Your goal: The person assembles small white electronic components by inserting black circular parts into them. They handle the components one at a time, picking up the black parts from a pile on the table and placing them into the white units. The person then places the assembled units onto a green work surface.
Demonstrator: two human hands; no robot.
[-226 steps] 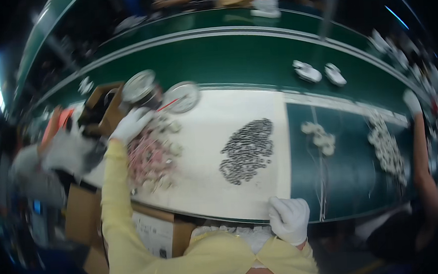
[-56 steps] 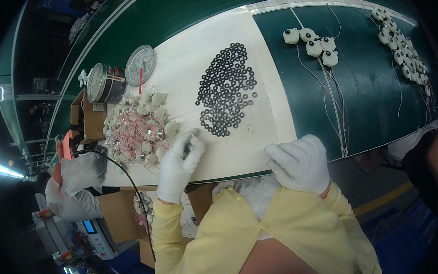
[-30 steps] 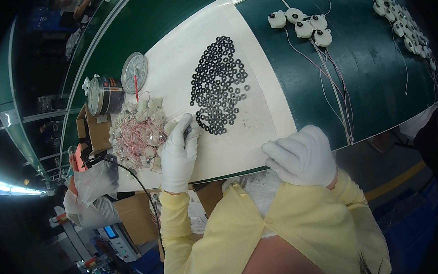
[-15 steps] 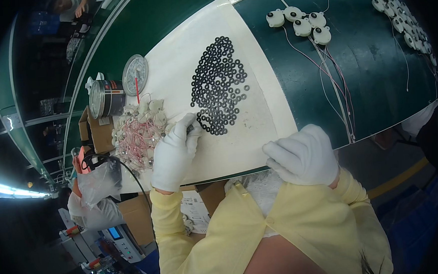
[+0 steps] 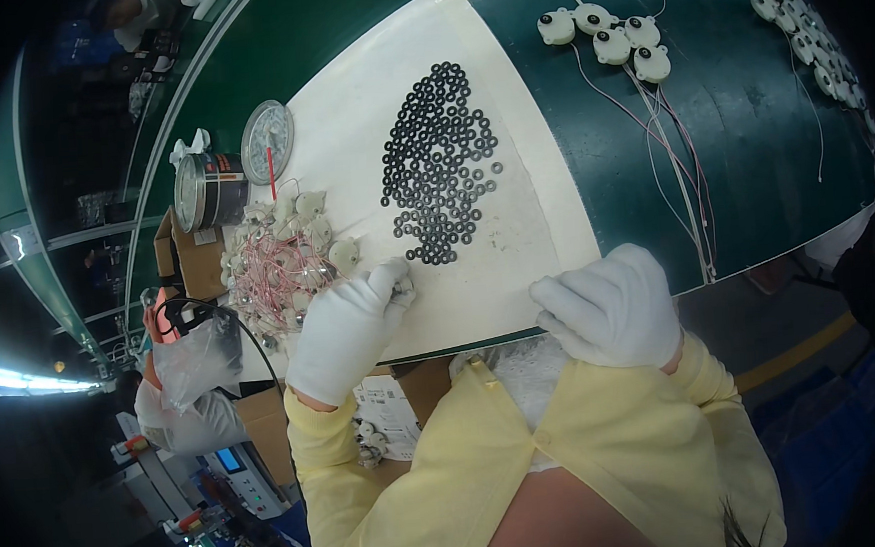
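Note:
My left hand (image 5: 352,324), in a white glove, is over the white sheet just below the black rings. Its thumb and fingers are pinched together; whatever may be between them is too small to make out. The flat black rings (image 5: 440,153) lie loose in a long patch on the sheet. Near the table's front edge is my right hand (image 5: 615,308), gloved too, its fingers curled in and pressed together. What it may hold is hidden. Left of the rings sits a heap of round white parts with pink and red wires (image 5: 281,258).
A tin can (image 5: 210,192) and a round lid (image 5: 269,141) with a red stick stand at the back left, by a cardboard box (image 5: 196,258). White round parts with black rings (image 5: 612,46) lie on the green mat (image 5: 600,143). More of them (image 5: 814,45) line the far right.
My left hand has drawn back from the rings toward the front edge, still pinched. Dark pieces seen at its fingertips before are now hidden. My right hand has hardly moved.

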